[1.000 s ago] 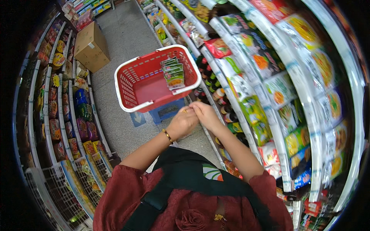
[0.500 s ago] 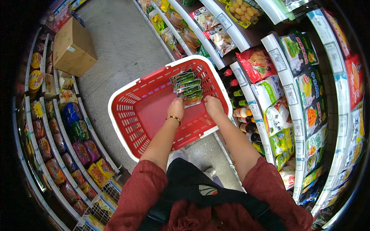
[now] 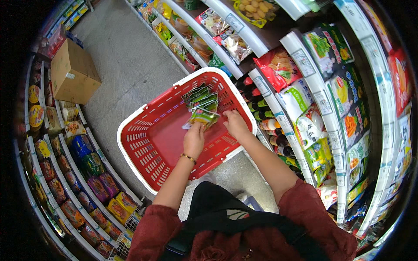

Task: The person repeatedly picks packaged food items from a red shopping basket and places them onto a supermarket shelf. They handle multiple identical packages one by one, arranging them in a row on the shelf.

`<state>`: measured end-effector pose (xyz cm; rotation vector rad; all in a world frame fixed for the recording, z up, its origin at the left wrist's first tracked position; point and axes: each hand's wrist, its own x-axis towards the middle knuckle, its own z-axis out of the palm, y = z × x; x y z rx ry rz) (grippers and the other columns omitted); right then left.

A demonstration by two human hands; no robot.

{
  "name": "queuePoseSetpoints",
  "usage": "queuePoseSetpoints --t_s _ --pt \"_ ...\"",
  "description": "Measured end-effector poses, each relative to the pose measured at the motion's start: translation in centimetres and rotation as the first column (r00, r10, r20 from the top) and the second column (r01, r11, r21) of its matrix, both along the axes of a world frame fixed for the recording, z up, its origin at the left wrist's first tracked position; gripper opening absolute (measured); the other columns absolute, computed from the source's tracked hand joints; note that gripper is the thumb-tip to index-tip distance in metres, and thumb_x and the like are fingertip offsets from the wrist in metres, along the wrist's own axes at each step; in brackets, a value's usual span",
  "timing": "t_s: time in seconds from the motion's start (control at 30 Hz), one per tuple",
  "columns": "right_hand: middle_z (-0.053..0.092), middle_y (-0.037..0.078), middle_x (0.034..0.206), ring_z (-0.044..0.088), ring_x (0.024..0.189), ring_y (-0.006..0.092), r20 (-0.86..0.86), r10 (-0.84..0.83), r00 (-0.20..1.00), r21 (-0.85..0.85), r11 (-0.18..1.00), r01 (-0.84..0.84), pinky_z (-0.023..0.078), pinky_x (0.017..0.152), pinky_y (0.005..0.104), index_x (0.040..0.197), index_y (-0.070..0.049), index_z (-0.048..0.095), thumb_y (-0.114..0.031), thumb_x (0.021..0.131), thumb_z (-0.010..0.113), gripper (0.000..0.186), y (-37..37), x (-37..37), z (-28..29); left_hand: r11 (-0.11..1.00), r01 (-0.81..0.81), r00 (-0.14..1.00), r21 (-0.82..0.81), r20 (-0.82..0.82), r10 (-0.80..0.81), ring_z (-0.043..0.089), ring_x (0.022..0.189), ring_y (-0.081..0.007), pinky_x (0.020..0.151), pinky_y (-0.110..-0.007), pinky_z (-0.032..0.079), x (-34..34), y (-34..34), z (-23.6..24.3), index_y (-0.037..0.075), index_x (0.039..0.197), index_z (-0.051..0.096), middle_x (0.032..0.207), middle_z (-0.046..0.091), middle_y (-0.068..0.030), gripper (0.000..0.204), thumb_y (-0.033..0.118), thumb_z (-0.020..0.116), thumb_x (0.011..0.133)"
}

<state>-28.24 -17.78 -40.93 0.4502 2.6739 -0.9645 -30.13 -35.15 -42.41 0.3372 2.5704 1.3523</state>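
A red plastic shopping basket (image 3: pixel 150 124) with a white rim is in front of me. Several small flat green packets (image 3: pixel 198 96) lie overlapping in a row at its right end. My left hand (image 3: pixel 194 140), with a beaded bracelet at the wrist, pinches the near edge of a yellow-green packet (image 3: pixel 204 116) at the near end of that row. My right hand (image 3: pixel 237 125) is inside the basket's right end, beside the packets. Its fingers are curled, and whether they grip anything is hidden.
Shelves of bagged foods (image 3: pixel 344 93) and bottles (image 3: pixel 270 125) stand close on the right. On the left are shelves of packaged noodles (image 3: pixel 82 148), with a cardboard box (image 3: pixel 74 71) further off. Grey floor (image 3: pixel 130 56) runs between them.
My left hand has shifted slightly left and nearer, tilting the near packet up. My right hand has moved a little left and nearer. The basket has shifted slightly left in view.
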Motion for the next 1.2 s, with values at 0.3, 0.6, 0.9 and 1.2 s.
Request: queuePoseSetpoints --t_s 0.3,0.6,0.9,1.2 --pt "0.052 0.005 0.090 0.050 0.083 0.0124 -0.127 -0.378 0.917 -0.755 0.637 0.158 0.042 0.072 0.0254 0.102 -0.001 0.047 -0.014 0.072 0.065 0.038 1.2 12.0 15.4 0.689 0.072 0.962 0.721 0.131 -0.238 0.042 0.065 -0.0040 0.060 -0.018 0.037 4.8 1.5 18.1 0.002 0.084 0.050 0.070 0.047 0.0035 0.008 0.010 0.046 0.086" --pt "0.056 0.003 0.098 0.049 0.086 0.0073 -0.381 -0.697 0.607 -0.850 0.522 0.065 0.039 0.078 0.0227 0.103 0.001 0.052 -0.015 0.084 0.051 0.025 6.7 36.2 28.3 0.276 -0.013 0.763 0.961 0.188 -0.619 0.054 0.072 -0.0080 0.066 -0.021 0.044 24.4 14.3 31.5 -0.001 0.091 0.050 0.083 0.057 -0.0045 0.013 0.010 0.045 0.086" --pt "0.059 0.003 0.085 0.052 0.075 0.0056 -0.515 -0.855 0.055 -0.842 0.517 0.152 0.042 0.067 0.0201 0.092 0.000 0.056 -0.020 0.086 0.048 0.022 13.4 56.5 35.9 0.410 0.586 0.446 0.699 0.144 -0.883 0.058 0.063 -0.0110 0.055 -0.021 0.049 45.2 20.6 36.1 -0.004 0.090 0.054 0.081 0.060 -0.0086 0.015 0.004 0.058 0.077" --pt "0.060 0.010 0.079 0.059 0.064 0.0134 -0.444 -0.852 0.279 -0.816 0.513 0.268 0.050 0.058 0.0234 0.093 0.003 0.054 -0.010 0.081 0.053 0.018 11.3 67.7 36.9 0.182 0.484 0.276 0.856 0.048 -0.960 0.061 0.070 -0.0190 0.057 -0.029 0.053 51.9 25.1 39.0 -0.005 0.097 0.051 0.087 0.059 -0.0129 0.023 0.014 0.050 0.084"
